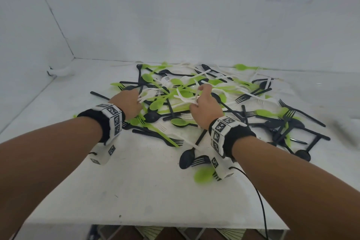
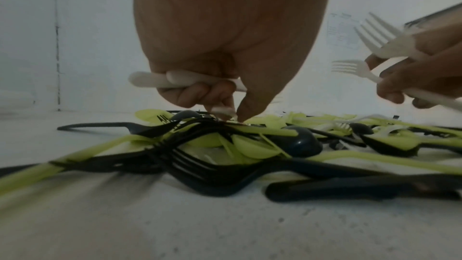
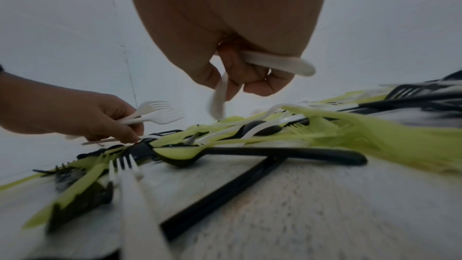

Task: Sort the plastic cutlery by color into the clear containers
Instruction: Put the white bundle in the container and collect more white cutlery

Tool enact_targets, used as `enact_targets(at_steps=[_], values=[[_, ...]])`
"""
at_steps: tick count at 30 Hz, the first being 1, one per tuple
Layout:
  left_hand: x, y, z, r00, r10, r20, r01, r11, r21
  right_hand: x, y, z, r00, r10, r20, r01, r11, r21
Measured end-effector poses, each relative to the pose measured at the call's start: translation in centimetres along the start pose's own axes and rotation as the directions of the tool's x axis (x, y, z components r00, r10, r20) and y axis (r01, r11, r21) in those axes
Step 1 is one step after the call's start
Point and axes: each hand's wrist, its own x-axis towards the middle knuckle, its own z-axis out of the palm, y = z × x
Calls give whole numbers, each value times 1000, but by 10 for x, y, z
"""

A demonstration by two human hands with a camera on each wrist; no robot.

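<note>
Cutlery pile (image 1: 194,103) of mixed green, black and white pieces, spread on white table (image 1: 136,191); exact counts per colour not readable from the tangle.

Head view: both hands over the pile. Left hand (image 1: 127,103) at pile's left edge, curled round white forks (image 1: 153,91), tines pointing toward pile centre. Right hand (image 1: 205,103) near pile centre, gripping white pieces (image 1: 187,98). Black spoon (image 1: 187,159) and blurred green spoon (image 1: 203,175) at pile's near edge, beside the right wrist.

Left wrist view: left hand (image 2: 225,46) above the pile (image 2: 237,145), two white handles (image 2: 162,80) clamped under curled fingers, fingertip (image 2: 243,114) touching down on the pile top. Right hand (image 2: 420,70) to the pile's right, holding two visible white forks (image 2: 385,42).

Right wrist view: right hand (image 3: 237,37) above the pile (image 3: 250,135), fingers curled on a white handle (image 3: 282,62), second white piece (image 3: 220,96) hanging, blurred. Left hand (image 3: 82,114) at pile's left, two white forks (image 3: 155,114) gripped.
</note>
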Motion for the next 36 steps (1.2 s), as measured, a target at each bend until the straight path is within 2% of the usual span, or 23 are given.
enact_targets(at_steps=[4, 6, 7, 8, 10, 11, 12, 16, 20, 25, 27, 31, 33, 36], values=[[-9, 8, -7, 998, -56, -16, 53, 987, -152, 10, -2, -12, 998, 61, 12, -61, 998, -23], [-15, 11, -10, 997, -74, -4, 71, 969, -237, 12, -6, -16, 993, 39, 114, -30, 996, -85], [-19, 11, -11, 997, -77, 17, 78, 957, -279, 12, -7, -15, 980, -3, 197, 25, 994, -110], [-22, 12, -12, 996, -73, 42, 82, 944, -319, 10, -8, -13, 951, -49, 304, 93, 987, -132], [-29, 13, -12, 997, -45, 69, 67, 930, -362, 1, -12, -3, 849, -57, 525, 195, 958, -211], [-31, 13, -12, 997, -25, 69, 48, 928, -369, -3, -12, 3, 804, -35, 593, 233, 937, -261], [-34, 14, -12, 998, -3, 66, 28, 925, -380, -6, -11, 8, 782, -26, 623, 264, 919, -293], [-43, 15, -10, 996, 60, 67, -25, 901, -434, -9, -10, 13, 794, -77, 603, 295, 917, -270], [-48, 16, -10, 998, 50, 43, -22, 869, -494, -10, -17, -1, 807, -83, 585, 256, 941, -219], [-47, 23, -7, 1000, -2, 14, 9, 845, -534, 1, -5, -19, 943, -35, 332, 118, 965, -234], [-46, 26, -6, 1000, -8, 27, 20, 863, -505, 5, 8, -25, 940, 24, 342, 104, 931, -351], [-42, 29, 0, 998, -6, 59, 31, 898, -438, 4, 21, -28, 913, 79, 401, 193, 781, -594], [-41, 31, 1, 998, 1, 59, 23, 908, -419, 4, 22, -26, 918, 47, 394, 237, 731, -639], [-37, 33, 2, 999, 24, 46, -4, 917, -398, 4, 23, -25, 923, 2, 386, 268, 716, -644]])
